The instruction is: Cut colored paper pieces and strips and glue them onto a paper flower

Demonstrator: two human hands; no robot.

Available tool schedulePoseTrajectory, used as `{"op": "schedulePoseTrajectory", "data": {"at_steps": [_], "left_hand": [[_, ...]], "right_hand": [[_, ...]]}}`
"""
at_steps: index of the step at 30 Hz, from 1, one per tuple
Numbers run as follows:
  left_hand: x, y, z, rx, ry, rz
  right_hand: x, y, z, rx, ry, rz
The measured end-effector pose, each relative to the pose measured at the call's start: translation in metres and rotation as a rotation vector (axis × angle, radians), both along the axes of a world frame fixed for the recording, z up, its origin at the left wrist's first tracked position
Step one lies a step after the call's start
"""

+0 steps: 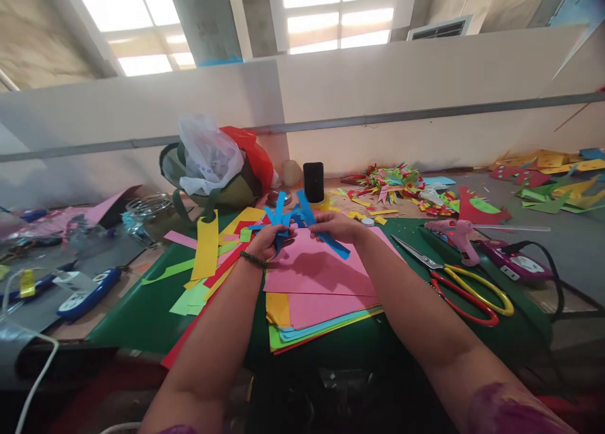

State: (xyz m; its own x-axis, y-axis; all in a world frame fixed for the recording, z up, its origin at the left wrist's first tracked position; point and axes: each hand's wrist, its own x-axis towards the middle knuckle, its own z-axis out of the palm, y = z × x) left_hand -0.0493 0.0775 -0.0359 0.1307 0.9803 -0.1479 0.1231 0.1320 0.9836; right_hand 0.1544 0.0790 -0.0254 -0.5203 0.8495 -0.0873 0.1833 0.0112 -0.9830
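Blue paper strips (280, 215) form a many-armed piece between my hands, above a stack of pink sheets (326, 270). My left hand (269, 242), with a dark beaded bracelet at the wrist, is closed on the lower left part of this piece. Between thumb and fingers, my right hand (333, 226) pinches a blue strip (336, 245) that slants down to the right. Whether this strip is joined to the rest I cannot tell. Yellow, orange, blue and green sheets show under the pink ones.
Scissors (454, 279) with red and yellow handles lie open at right, near a pink glue gun (458, 235) and a purple power strip (515, 261). Coloured paper strips (205, 248) lie at left. A phone (313, 181) stands behind, beside a stuffed bag (212, 176).
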Motion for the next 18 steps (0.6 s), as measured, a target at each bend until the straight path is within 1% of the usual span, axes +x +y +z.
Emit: {"op": "schedulePoseTrajectory", "data": {"at_steps": [2,4,8,11,14,18], "left_hand": [[0.005,-0.004,0.000,-0.025,-0.096,0.009],[0.011,-0.008,-0.001,-0.042,-0.165,0.005],[0.022,-0.012,-0.005,-0.077,-0.223,-0.032],[0.026,-0.013,-0.009,-0.091,-0.227,-0.060],[0.028,-0.016,-0.011,-0.103,-0.223,-0.101],[0.033,-0.022,-0.009,-0.148,-0.222,-0.165]], "right_hand": [[-0.003,0.006,-0.004,-0.040,0.137,-0.121],[-0.011,0.012,-0.012,-0.107,0.224,-0.190],[-0.026,0.017,-0.027,-0.271,0.302,-0.211],[-0.030,0.015,-0.032,-0.343,0.360,-0.220],[-0.031,0.014,-0.032,-0.358,0.442,-0.250],[-0.033,0.015,-0.033,-0.291,0.564,-0.327]]}}
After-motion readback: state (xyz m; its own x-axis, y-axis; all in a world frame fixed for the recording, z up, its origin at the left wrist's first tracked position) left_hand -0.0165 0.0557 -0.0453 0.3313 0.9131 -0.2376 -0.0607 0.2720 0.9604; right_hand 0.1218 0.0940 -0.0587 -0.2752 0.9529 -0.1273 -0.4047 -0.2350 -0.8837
